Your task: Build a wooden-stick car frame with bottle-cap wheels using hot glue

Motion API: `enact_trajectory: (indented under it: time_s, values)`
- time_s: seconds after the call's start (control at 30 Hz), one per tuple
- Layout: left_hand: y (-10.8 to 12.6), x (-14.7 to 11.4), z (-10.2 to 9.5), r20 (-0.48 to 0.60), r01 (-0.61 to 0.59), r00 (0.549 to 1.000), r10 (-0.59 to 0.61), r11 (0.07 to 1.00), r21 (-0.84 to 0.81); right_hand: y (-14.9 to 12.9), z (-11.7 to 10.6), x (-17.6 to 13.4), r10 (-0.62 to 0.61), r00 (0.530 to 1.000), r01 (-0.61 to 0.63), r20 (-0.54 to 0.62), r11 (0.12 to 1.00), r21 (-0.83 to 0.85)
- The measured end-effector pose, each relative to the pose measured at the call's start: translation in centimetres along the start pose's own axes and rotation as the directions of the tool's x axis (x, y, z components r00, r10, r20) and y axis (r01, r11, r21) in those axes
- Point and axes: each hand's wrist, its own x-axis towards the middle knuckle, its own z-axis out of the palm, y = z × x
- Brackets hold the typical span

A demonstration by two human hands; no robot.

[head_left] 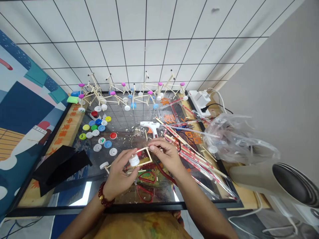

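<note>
My left hand is closed around the near side of a small frame of thin wooden sticks, with its thumb and fingers on either side. A white bottle cap sits on the frame between them. My right hand pinches the frame's far corner between thumb and fingertips. Just left of my left hand lies another white cap with a stick by it. Red-handled scissors rest on the table below the frame. Beyond my hands a white hot glue gun lies on its side.
Loose bottle caps in several colours lie at left. Small stick bicycle models line the wall. Bundled wooden sticks in plastic sleeves spread right, near a clear plastic bag and a power strip. Black sheets lie at left.
</note>
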Motion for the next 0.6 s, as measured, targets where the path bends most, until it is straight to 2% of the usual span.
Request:
enact_trajectory:
  time_s: [0.2,0.4,0.5,0.6]
  values:
    - [0.13,-0.07,0.15,0.016,0.001,1.0,-0.001,1.0,-0.001,-0.05,0.06,0.0,-0.017,1.0,0.017,0.025,1.0,-0.005]
    - [0.4,0.12,0.09,0.019,0.01,1.0,-0.009,1.0,-0.028,-0.36,-0.03,-0.14,0.014,0.996,-0.004,0.09,0.994,-0.108]
    - [0.29,0.09,0.14,0.04,0.044,0.998,-0.04,0.993,-0.105,-0.24,-0.13,-0.24,0.023,0.993,-0.005,0.117,0.99,-0.144]
    - [0.05,-0.17,0.32,0.103,0.143,0.988,-0.119,0.95,-0.277,0.08,-0.38,-0.19,0.013,0.996,0.003,0.089,0.984,-0.177]
